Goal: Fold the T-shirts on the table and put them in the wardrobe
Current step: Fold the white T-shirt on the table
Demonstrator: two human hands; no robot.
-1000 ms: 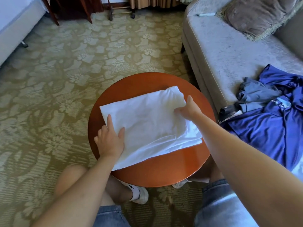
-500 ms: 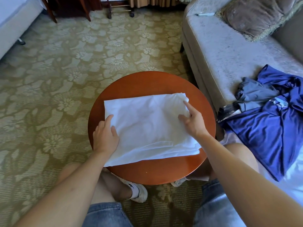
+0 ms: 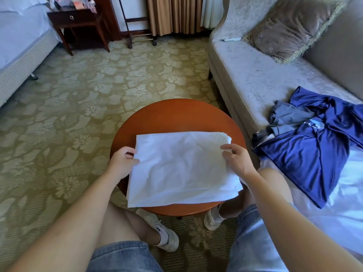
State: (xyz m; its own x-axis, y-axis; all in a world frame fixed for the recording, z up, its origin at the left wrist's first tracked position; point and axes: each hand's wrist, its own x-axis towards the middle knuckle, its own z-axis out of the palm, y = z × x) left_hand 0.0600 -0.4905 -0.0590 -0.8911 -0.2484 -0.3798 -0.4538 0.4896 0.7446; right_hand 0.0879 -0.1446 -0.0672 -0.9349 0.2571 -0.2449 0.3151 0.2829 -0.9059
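White shirt (image 3: 182, 169) folded to rectangle, flat on table (image 3: 176, 110), near edge overhanging rim. Left hand (image 3: 123, 160) pinches left edge, fingers curled. Right hand (image 3: 237, 158) pinches right edge. Likely pickup step: grip all layers, lift both sides level, keep taut so fold holds. Wardrobe not in view.

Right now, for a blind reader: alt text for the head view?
The left hand and right hand pinch opposite edges of a folded white T-shirt on a round wooden table; a blue shirt lies crumpled on the sofa nearby.
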